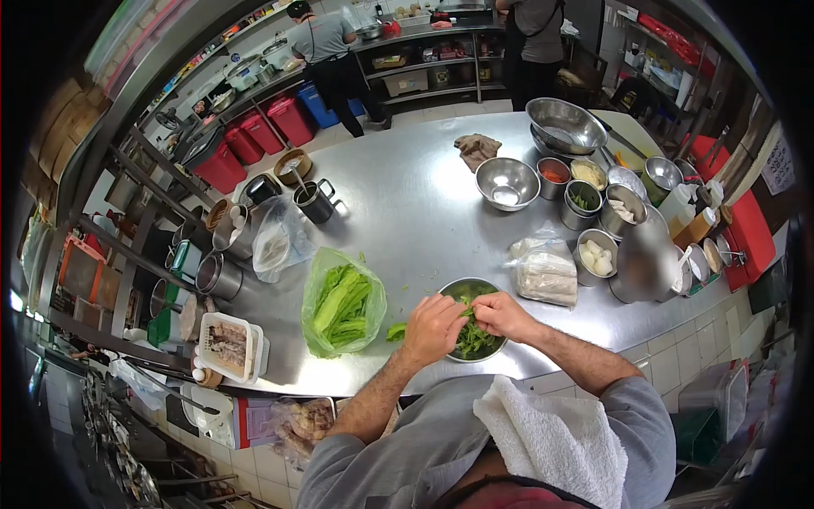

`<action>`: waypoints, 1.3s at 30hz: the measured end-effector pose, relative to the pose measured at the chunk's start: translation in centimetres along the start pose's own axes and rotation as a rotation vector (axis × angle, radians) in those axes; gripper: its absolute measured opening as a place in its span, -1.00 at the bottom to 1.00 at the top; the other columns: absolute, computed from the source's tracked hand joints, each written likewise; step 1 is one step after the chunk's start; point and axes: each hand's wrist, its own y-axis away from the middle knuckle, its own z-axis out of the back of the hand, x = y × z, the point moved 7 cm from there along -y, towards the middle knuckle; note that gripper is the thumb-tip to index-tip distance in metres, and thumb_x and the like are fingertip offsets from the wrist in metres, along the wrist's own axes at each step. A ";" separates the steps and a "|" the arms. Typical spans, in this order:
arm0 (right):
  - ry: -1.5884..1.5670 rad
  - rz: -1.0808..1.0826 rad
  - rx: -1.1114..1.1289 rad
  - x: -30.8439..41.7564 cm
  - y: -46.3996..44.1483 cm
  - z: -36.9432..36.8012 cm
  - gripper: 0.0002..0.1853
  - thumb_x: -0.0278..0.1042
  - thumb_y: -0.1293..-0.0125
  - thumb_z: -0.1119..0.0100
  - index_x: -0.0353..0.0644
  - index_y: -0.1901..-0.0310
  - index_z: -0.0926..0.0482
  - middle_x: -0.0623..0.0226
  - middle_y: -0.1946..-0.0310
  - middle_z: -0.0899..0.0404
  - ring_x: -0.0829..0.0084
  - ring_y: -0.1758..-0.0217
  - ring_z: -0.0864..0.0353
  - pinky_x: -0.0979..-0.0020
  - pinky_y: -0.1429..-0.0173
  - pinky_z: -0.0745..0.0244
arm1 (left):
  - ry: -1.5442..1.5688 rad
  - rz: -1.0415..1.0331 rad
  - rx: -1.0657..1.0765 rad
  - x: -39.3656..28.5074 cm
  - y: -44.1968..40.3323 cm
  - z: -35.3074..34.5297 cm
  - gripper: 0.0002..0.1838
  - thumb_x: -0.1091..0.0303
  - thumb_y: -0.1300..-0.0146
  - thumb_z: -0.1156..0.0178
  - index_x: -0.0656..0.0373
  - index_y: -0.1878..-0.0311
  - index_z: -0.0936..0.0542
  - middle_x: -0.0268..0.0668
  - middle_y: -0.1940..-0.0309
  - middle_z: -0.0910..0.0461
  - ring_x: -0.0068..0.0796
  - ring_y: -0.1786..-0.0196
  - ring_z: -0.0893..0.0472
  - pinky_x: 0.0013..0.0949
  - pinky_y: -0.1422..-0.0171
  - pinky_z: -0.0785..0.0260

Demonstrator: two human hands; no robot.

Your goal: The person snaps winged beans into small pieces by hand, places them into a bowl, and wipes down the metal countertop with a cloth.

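A metal bowl [500, 346] holding torn leafy greens [471, 341] stands at the table's near edge, in front of my body. Over its left side my left hand [434, 327] is closed, fingers curled round a bit of the greens. My right hand [500, 316] pinches the same greens from the right, close to the left fingertips. A long green piece pokes out to the left of my left hand. Farther left, an open plastic bag [379, 316] is full of long, bright green vegetable pieces [343, 299].
A wrapped white packet [547, 276], an empty steel bowl [507, 185] and several ingredient tins stand to the right. At left are a dark mug [315, 204], a clear bag [280, 242] and a white tub [229, 346]. Two people stand at the far counter.
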 end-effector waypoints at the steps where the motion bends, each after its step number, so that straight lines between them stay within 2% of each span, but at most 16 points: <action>1: -0.004 -0.004 -0.002 -0.1 0.1 0.1 -0.78 -0.41 -0.28 0.07 -0.21 0.52 -0.45 0.46 0.70 -0.39 0.66 0.73 -0.22 0.54 0.61 -0.16 | 0.014 -0.018 -0.039 -0.1 -0.1 0.1 -0.83 0.47 -0.04 -0.26 0.21 0.25 -0.58 -0.26 0.42 -0.49 -0.19 0.32 -0.48 -0.21 0.24 -0.30; 4: -0.442 -0.010 -0.008 -0.1 0.0 -0.2 -0.80 -0.44 -0.29 0.06 -0.19 0.50 -0.42 0.45 0.73 -0.33 0.66 0.80 -0.15 0.54 0.63 -0.13 | 0.087 0.023 -0.122 0.3 -0.3 0.0 -0.82 0.51 -0.04 -0.25 0.23 0.23 -0.59 -0.22 0.41 -0.52 -0.18 0.36 -0.49 -0.25 0.26 -0.33; 7: -0.534 0.014 -0.014 0.2 -0.3 -0.7 -0.82 -0.42 -0.30 0.06 -0.20 0.46 -0.45 0.48 0.72 -0.32 0.70 0.77 -0.14 0.55 0.62 -0.12 | 0.247 0.221 -0.267 1.7 -0.2 0.1 -0.84 0.53 -0.15 -0.22 0.27 0.18 -0.58 -0.25 0.37 -0.58 -0.33 0.35 -0.54 -0.39 0.23 -0.37; 11: 0.043 0.093 -0.115 -1.4 -0.2 -0.4 -0.78 -0.36 -0.26 0.00 -0.30 0.47 -0.48 0.38 0.74 -0.33 0.65 0.70 -0.26 0.43 0.58 -0.21 | 0.815 0.595 -0.601 5.7 0.2 2.0 -0.85 0.42 -0.30 -0.17 0.28 0.15 -0.55 -0.32 0.35 -0.58 -0.54 0.28 -0.53 -0.48 0.18 -0.39; 13: 0.470 0.247 -0.191 -1.5 -0.1 0.4 -0.79 -0.37 -0.17 -0.05 -0.34 0.51 -0.48 0.17 0.70 -0.39 0.45 0.65 -0.43 0.30 0.49 -0.33 | 0.934 0.541 -0.738 7.8 0.1 3.7 -0.85 0.39 -0.34 -0.13 0.28 0.14 -0.53 -0.31 0.33 -0.58 -0.55 0.28 -0.53 -0.49 0.17 -0.40; 14: 0.472 0.251 -0.180 -1.8 0.1 1.0 -0.79 -0.37 -0.17 -0.05 -0.34 0.51 -0.48 0.17 0.70 -0.39 0.45 0.65 -0.43 0.30 0.49 -0.33 | 1.054 0.474 -0.865 8.7 0.4 5.0 -0.85 0.37 -0.38 -0.10 0.27 0.14 -0.51 -0.30 0.31 -0.57 -0.55 0.27 -0.53 -0.51 0.16 -0.41; 17: 0.758 0.292 -0.280 -1.0 1.0 2.7 -0.84 -0.42 -0.12 -0.06 -0.35 0.48 -0.52 -0.02 0.57 -0.52 0.10 0.56 -0.52 0.19 0.39 -0.42 | 1.144 0.362 -0.966 9.7 0.6 9.3 -0.86 0.36 -0.39 -0.08 0.23 0.15 -0.47 -0.28 0.28 -0.56 -0.54 0.26 -0.53 -0.46 0.13 -0.43; 24: 0.906 0.257 -0.378 -0.6 1.4 5.0 -0.80 -0.41 -0.12 -0.02 -0.37 0.50 -0.53 -0.03 0.58 -0.54 0.06 0.53 -0.56 0.14 0.35 -0.46 | 1.076 0.271 -1.186 11.6 2.1 15.1 -0.87 0.36 -0.42 -0.02 0.21 0.14 -0.44 -0.27 0.26 -0.55 -0.50 0.25 -0.53 -0.39 0.10 -0.44; 28: 1.132 0.252 -0.261 -1.4 1.4 3.3 -0.76 -0.29 -0.21 -0.11 -0.26 0.47 -0.63 0.10 0.46 -0.56 0.11 0.38 -0.58 0.14 0.23 -0.48 | 1.104 0.284 -1.155 10.9 1.8 14.0 -0.88 0.36 -0.42 -0.02 0.21 0.13 -0.44 -0.27 0.26 -0.55 -0.51 0.25 -0.53 -0.40 0.09 -0.43; 29: 1.207 0.189 -0.175 -1.8 1.1 2.8 -0.77 -0.21 -0.25 -0.13 -0.19 0.32 -0.67 0.16 0.42 -0.52 0.13 0.31 -0.56 0.15 0.17 -0.47 | 1.111 0.295 -1.120 10.9 1.7 12.9 -0.88 0.36 -0.42 -0.01 0.22 0.13 -0.44 -0.27 0.25 -0.55 -0.51 0.25 -0.53 -0.41 0.08 -0.43; 30: 1.206 0.184 -0.177 -1.8 0.8 2.8 -0.77 -0.21 -0.25 -0.13 -0.19 0.32 -0.67 0.16 0.42 -0.52 0.13 0.31 -0.56 0.15 0.17 -0.47 | 1.120 0.305 -1.085 10.9 1.4 11.8 -0.88 0.37 -0.42 -0.01 0.22 0.13 -0.44 -0.26 0.24 -0.55 -0.50 0.24 -0.53 -0.42 0.08 -0.43; 33: 0.983 0.494 -0.190 0.4 0.6 1.4 -0.61 -0.12 -0.27 -0.13 -0.18 -0.03 -0.55 0.17 0.45 -0.48 0.22 0.30 -0.54 0.24 0.13 -0.46 | 1.180 0.327 -1.033 9.9 0.9 8.7 -0.88 0.38 -0.41 -0.03 0.23 0.13 -0.45 -0.27 0.23 -0.55 -0.52 0.20 -0.53 -0.42 0.06 -0.42; 34: 0.981 0.486 -0.196 1.1 0.3 0.9 -0.61 -0.12 -0.27 -0.13 -0.18 -0.03 -0.55 0.17 0.45 -0.48 0.22 0.30 -0.54 0.24 0.13 -0.46 | 1.211 0.341 -1.019 9.6 0.7 7.7 -0.88 0.39 -0.41 -0.03 0.24 0.12 -0.46 -0.27 0.23 -0.55 -0.52 0.19 -0.52 -0.42 0.06 -0.41; 36: 0.466 0.321 -0.098 1.9 -0.6 0.0 -0.56 -0.03 -0.33 -0.10 -0.25 -0.04 -0.53 0.22 0.43 -0.49 0.35 0.31 -0.51 0.32 0.14 -0.44 | 1.246 0.366 -1.005 8.6 0.6 6.2 -0.87 0.40 -0.41 -0.03 0.24 0.09 -0.45 -0.27 0.21 -0.54 -0.52 0.17 -0.51 -0.40 0.04 -0.41; 37: 0.343 0.239 -0.030 2.3 -0.8 -0.8 -0.57 0.01 -0.39 -0.03 -0.29 0.15 -0.56 0.33 0.50 -0.48 0.52 0.43 -0.44 0.44 0.31 -0.38 | 1.260 0.355 -0.973 8.1 0.5 5.7 -0.86 0.39 -0.41 -0.03 0.24 0.08 -0.45 -0.28 0.20 -0.53 -0.52 0.17 -0.51 -0.40 0.03 -0.41; 39: 0.196 0.123 -0.007 1.2 -1.4 -1.0 -0.59 0.00 -0.40 -0.02 -0.26 0.25 -0.54 0.38 0.55 -0.45 0.57 0.50 -0.39 0.49 0.39 -0.31 | 1.277 0.350 -0.971 7.3 0.4 4.7 -0.84 0.39 -0.41 -0.04 0.24 0.04 -0.43 -0.29 0.20 -0.51 -0.51 0.15 -0.50 -0.40 0.01 -0.40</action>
